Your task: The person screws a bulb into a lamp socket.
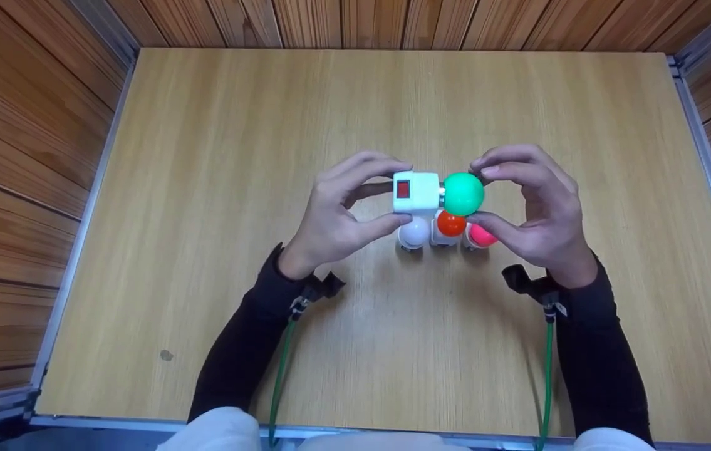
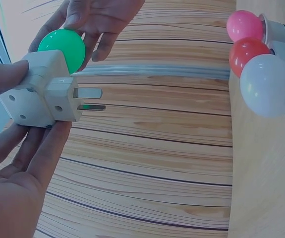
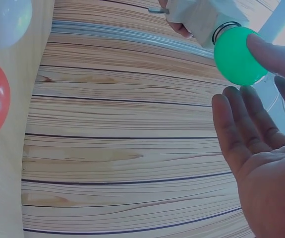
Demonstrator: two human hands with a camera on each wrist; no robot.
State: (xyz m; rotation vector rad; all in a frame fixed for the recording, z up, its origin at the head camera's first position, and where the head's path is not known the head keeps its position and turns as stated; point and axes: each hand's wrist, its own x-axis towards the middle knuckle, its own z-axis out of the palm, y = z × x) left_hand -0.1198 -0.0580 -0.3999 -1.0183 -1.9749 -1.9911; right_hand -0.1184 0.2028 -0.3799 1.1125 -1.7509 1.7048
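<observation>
My left hand [image 1: 344, 210] grips a white plug-in lamp socket [image 1: 424, 193] with a red switch, thumb below and fingers above in the head view. Two flat metal prongs [image 2: 88, 93] stick out of the socket in the left wrist view. A green light bulb [image 1: 463, 195] sits in the socket's mouth, a strip of its metal base showing. Around the bulb's far side, my right hand [image 1: 540, 210] holds it between thumb and fingertips. In the right wrist view the thumb [image 3: 273, 57] lies across the green bulb, with fingers at its underside.
Just below the held pieces in the head view stand a white bulb [image 1: 415, 232], an orange-red bulb [image 1: 451, 223] and a pink bulb [image 1: 482, 236], partly hidden, on the wooden table [image 1: 267, 125]. Wood-plank walls [image 1: 17, 188] enclose the table. Green cables [image 1: 281, 376] run from both wrists.
</observation>
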